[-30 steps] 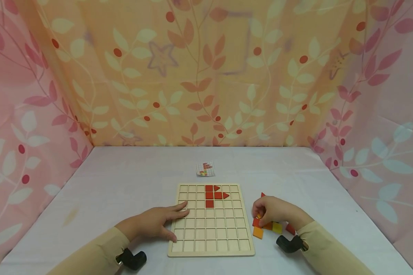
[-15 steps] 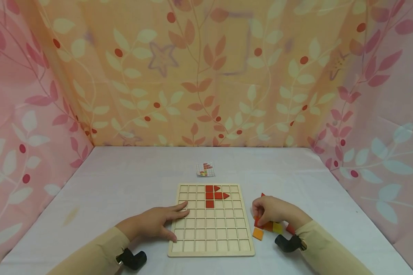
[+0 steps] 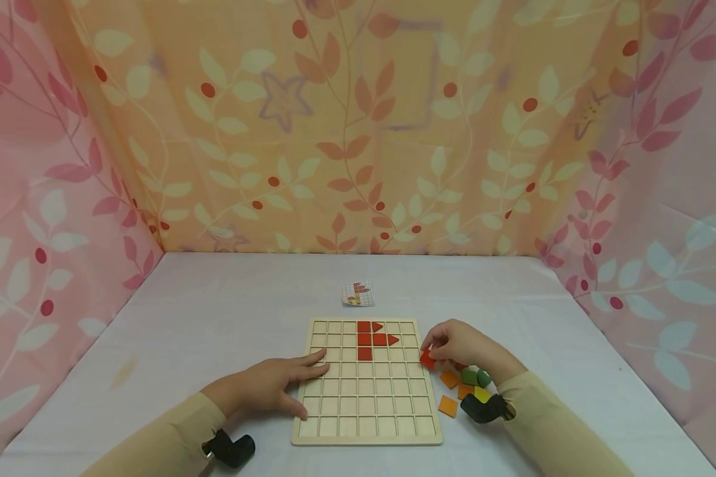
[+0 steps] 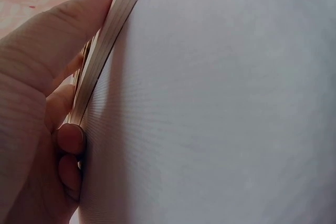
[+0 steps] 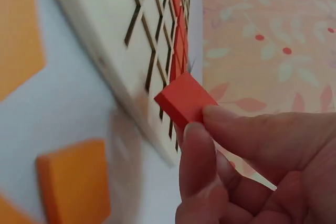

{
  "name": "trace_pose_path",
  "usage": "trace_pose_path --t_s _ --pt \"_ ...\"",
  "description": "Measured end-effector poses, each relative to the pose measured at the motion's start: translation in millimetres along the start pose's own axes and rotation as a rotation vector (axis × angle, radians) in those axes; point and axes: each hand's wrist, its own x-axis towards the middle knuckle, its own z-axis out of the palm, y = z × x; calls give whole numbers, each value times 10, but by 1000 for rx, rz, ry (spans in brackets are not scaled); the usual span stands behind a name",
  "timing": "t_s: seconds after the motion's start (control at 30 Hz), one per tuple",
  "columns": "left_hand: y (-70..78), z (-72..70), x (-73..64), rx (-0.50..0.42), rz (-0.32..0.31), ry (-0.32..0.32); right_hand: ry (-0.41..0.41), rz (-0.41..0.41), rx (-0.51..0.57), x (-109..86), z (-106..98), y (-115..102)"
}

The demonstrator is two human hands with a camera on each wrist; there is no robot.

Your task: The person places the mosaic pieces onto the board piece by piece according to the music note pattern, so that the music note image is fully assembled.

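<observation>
My right hand (image 3: 462, 346) pinches a red square tile (image 5: 186, 97) between thumb and finger, just off the right edge of the wooden grid board (image 3: 364, 387). The fingertips of my left hand (image 3: 268, 384) rest on the board's left edge; in the left wrist view the thumb (image 4: 63, 30) lies along that edge. Several red pieces sit in the upper cells: a column of squares, with a red square (image 3: 380, 339) and two red pointed pieces (image 3: 393, 340) to its right.
Several loose tiles lie right of the board, among them an orange tile (image 3: 448, 406), a green piece (image 3: 469, 376) and a yellow tile (image 3: 482, 394), partly below my right wrist. A small printed card (image 3: 357, 293) showing a coloured grid pattern lies behind the board on the white tabletop (image 3: 215, 298).
My right hand has picked the red square tile from the loose pieces and moved up and left to the board's edge, uncovering green and orange pieces. The left hand stays put.
</observation>
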Motion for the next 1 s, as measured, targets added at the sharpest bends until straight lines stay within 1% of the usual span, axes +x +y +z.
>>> trace_pose_path --t_s 0.07,0.2,0.33,0.47,0.57,0.7,1.0 --pt "-7 4 4 6 3 0 16 -16 26 52 19 -37" --pt "-14 7 6 7 -1 -2 31 -78 76 165 89 -123" --pt "-8 0 3 3 -6 -4 38 -98 135 273 197 -210" --pt "1 -4 5 3 -8 -7 44 -82 178 353 301 -294" --pt "4 -4 9 1 -3 -8 33 -63 213 391 361 -335" --pt "2 -3 12 -4 4 -9 14 -58 254 421 419 -365" --pt "3 -3 9 -4 -8 -7 6 -45 223 448 484 -409"
